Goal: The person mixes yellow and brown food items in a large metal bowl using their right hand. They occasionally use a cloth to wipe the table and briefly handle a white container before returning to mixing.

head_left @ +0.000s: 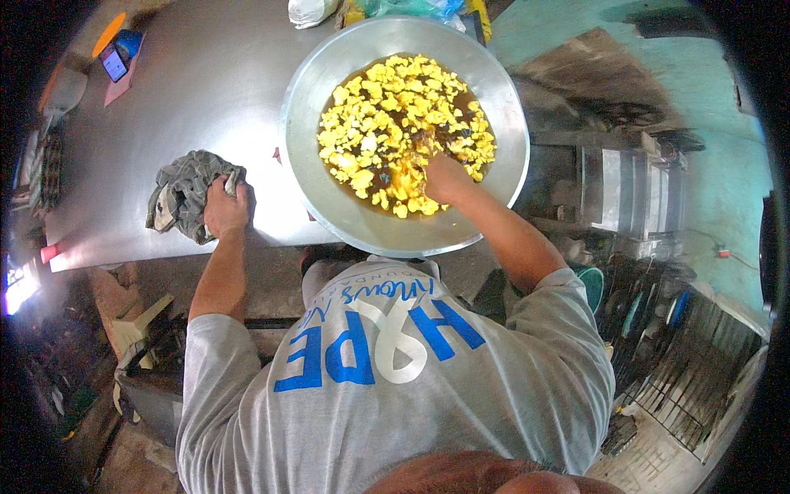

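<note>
A wide metal basin (309, 177) stands on the metal table. Inside it, yellow crumbly chunks (362, 123) float in a dark brown liquid. My right hand (444, 179) reaches down into this mix from the right. Its fingers are sunk among the chunks and hidden, so whether they hold anything does not show. Left of the basin, a crumpled grey cloth (185, 193) lies on the table near its front edge. My left hand (225, 210) rests on the cloth's right side, its fingers curled over the fabric.
The metal table (206, 90) extends left and away from me. A phone (113, 62) sits at its far left beside a blue round object (127, 43). Plastic bags (411, 8) lie beyond the basin. Wire racks (666, 403) stand at the lower right.
</note>
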Available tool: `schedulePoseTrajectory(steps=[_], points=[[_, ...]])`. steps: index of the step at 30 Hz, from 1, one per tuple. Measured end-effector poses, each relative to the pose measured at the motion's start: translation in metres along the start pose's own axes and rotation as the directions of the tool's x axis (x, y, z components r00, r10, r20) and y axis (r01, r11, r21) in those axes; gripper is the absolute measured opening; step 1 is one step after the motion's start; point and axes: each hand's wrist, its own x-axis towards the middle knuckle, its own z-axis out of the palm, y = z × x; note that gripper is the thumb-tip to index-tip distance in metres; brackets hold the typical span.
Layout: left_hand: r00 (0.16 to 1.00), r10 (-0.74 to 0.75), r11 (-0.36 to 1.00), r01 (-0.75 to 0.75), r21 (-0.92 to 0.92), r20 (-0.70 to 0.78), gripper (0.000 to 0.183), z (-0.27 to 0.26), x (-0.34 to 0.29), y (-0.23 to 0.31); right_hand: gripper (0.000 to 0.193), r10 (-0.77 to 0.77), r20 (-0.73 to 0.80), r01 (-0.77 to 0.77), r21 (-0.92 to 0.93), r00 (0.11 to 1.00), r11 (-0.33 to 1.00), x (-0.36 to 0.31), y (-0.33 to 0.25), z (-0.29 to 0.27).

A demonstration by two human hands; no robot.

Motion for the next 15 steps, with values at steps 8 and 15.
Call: schedulePoseTrajectory(steps=[8,15], points=[[0.999,-0.026,0.999,0.026,0.021,0.045,0.042,-0.001,0.0,-0.004,0.02,0.17,-0.307,-0.121,0.171,0.936,0.978,0.02,0.012,-0.027],[0.998,-0.012,1.0,0.012,0.001,0.056,0.042,-0.007,-0.001,0.003,0.035,0.089,-0.102,-0.093,-0.031,0.991,0.995,0.019,0.004,-0.002]])
